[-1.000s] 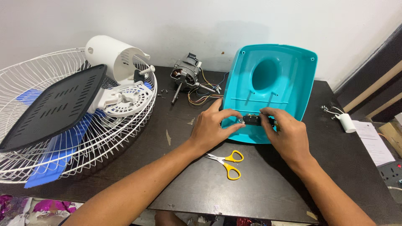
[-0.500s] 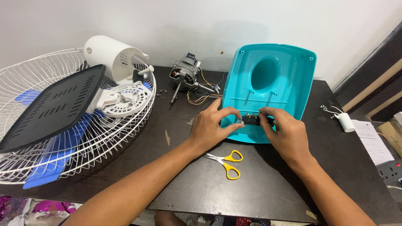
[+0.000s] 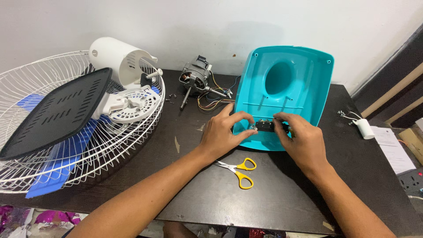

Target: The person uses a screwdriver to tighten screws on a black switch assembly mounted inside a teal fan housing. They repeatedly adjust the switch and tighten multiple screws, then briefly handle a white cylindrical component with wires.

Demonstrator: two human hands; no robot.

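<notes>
A turquoise plastic fan base cover (image 3: 286,83) lies hollow side up on the dark table (image 3: 282,198). Both hands pinch a small black switch part (image 3: 265,126) at the cover's near edge. My left hand (image 3: 224,132) holds its left end between thumb and fingers. My right hand (image 3: 299,141) grips its right end. Yellow-handled scissors (image 3: 240,171) lie on the table just below my hands, touched by neither.
A fan motor (image 3: 196,81) with coloured wires sits behind the cover. At left, a white wire fan guard (image 3: 132,132) carries a black vented panel (image 3: 57,110), blue blades, a white grille piece and a white motor housing (image 3: 116,59). A white capacitor (image 3: 365,128) and papers lie at right.
My hands stay on the black part at the cover's edge, with only slight finger shifts. Nothing else has moved.
</notes>
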